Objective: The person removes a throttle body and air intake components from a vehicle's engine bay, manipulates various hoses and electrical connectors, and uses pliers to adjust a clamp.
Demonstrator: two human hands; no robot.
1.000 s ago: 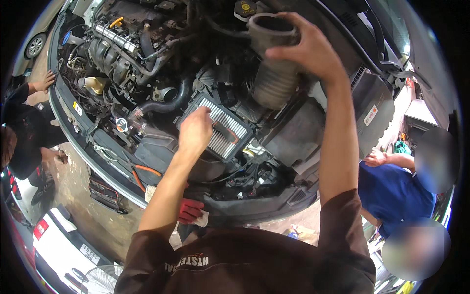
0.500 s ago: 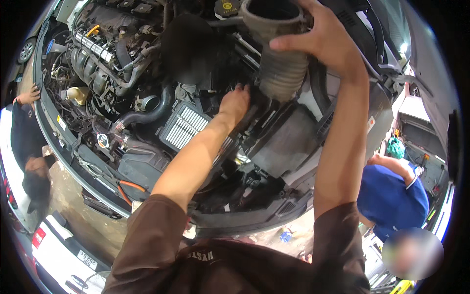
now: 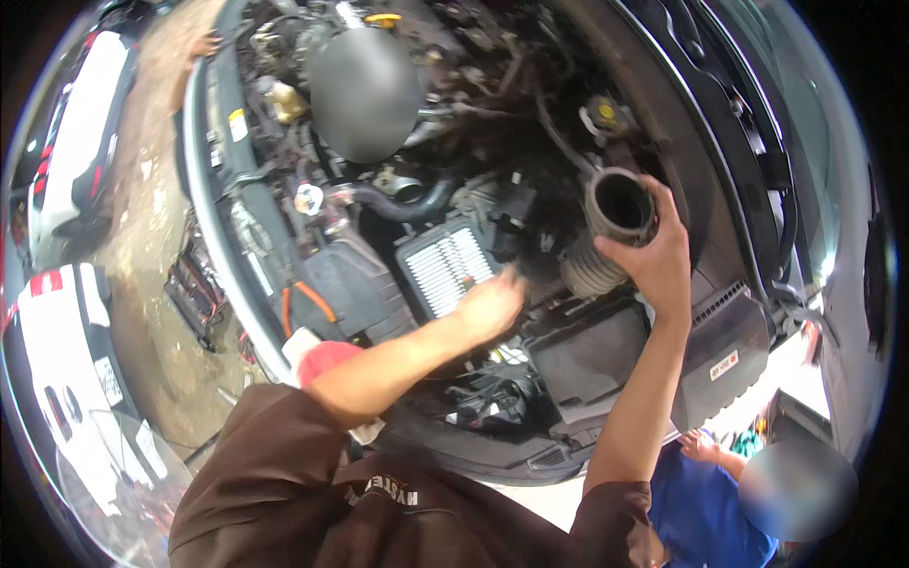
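My right hand grips a grey ribbed air intake hose near its round open mouth, thumb on the near side and fingers behind. The hose stands tilted over the engine bay. My left hand is curled closed and slightly blurred, over the near right corner of a white pleated air filter. Whatever its fingers may hold cannot be made out. That filter lies in a dark frame, pleats up. A black curved pipe runs just beyond it.
A black battery-like box sits right of my left hand. An orange hose lies by the front edge. Another person's hand rests on the car's rim at far left. A person in blue is at lower right.
My view has shifted, so the engine bay sits differently. My left hand has come up out of the gap beside the filter, toward it. The right hand still holds the hose.
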